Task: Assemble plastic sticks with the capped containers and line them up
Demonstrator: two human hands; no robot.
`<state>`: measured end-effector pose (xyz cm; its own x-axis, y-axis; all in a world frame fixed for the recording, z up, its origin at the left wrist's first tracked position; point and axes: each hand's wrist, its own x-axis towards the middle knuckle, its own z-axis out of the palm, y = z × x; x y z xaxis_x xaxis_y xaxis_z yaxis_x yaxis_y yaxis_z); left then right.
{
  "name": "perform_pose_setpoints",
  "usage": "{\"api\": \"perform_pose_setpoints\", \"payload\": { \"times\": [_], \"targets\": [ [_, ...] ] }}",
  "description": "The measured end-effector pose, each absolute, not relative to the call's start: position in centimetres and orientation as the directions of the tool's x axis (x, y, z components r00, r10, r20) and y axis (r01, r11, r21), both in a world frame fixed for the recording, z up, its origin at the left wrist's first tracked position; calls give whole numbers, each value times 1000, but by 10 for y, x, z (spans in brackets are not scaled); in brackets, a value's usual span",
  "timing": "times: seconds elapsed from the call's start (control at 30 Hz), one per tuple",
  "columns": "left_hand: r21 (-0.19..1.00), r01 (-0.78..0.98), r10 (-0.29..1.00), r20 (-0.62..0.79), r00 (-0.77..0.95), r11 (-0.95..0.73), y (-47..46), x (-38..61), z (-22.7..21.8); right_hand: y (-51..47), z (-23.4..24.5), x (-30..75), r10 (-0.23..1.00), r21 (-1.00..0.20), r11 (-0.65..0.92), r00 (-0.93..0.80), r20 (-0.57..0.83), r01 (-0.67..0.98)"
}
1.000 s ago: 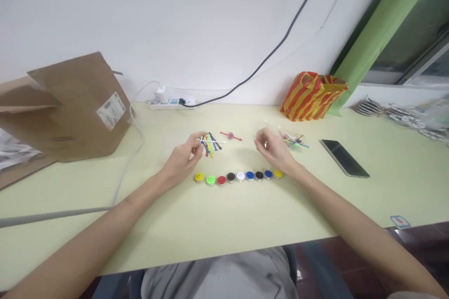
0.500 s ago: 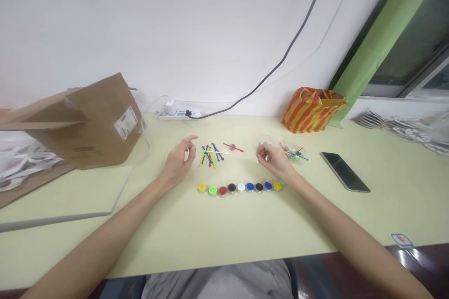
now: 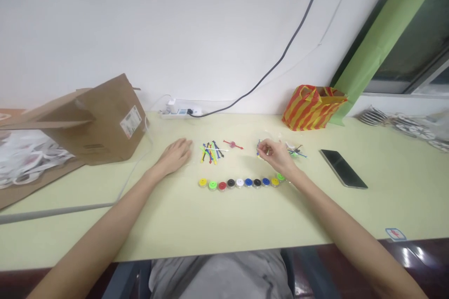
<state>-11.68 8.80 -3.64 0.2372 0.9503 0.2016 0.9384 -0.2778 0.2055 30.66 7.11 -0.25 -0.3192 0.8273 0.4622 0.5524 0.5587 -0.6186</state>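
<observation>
My left hand [image 3: 174, 156] rests palm down on the table, fingers stretched out, left of a pile of colored plastic arrow pointers [image 3: 212, 152]. A red arrow pointer [image 3: 233, 145] with a round clear hub lies apart from the pile. My right hand [image 3: 277, 153] is closed with thumb and fingertips together; blue and green bits [image 3: 259, 147] show at the fingertips, too small to name. Beyond that hand lies another jumble of arrow pointers [image 3: 297, 150], partly hidden. In front of both hands runs a row of small round pieces with colored tops [image 3: 240, 182].
An open cardboard box [image 3: 108, 126] stands at the left, a power strip [image 3: 182, 112] by the wall. A red-and-yellow striped bag [image 3: 312, 107] is at the back right, with a phone [image 3: 343, 169] nearer me. Several flat round pieces [image 3: 403, 124] lie at far right.
My left hand has gone from a raised, curled pose with the index finger out to lying flat on the table. My right hand stays in about the same place, still pinched.
</observation>
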Motion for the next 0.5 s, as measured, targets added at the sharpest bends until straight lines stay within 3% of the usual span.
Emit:
{"api": "perform_pose_setpoints", "payload": {
  "times": [0.5],
  "targets": [
    [71,970,958,187,217,-233,100,-125,-43,64,-2,298,783,-567,617,-357,509,546]
  ]
}}
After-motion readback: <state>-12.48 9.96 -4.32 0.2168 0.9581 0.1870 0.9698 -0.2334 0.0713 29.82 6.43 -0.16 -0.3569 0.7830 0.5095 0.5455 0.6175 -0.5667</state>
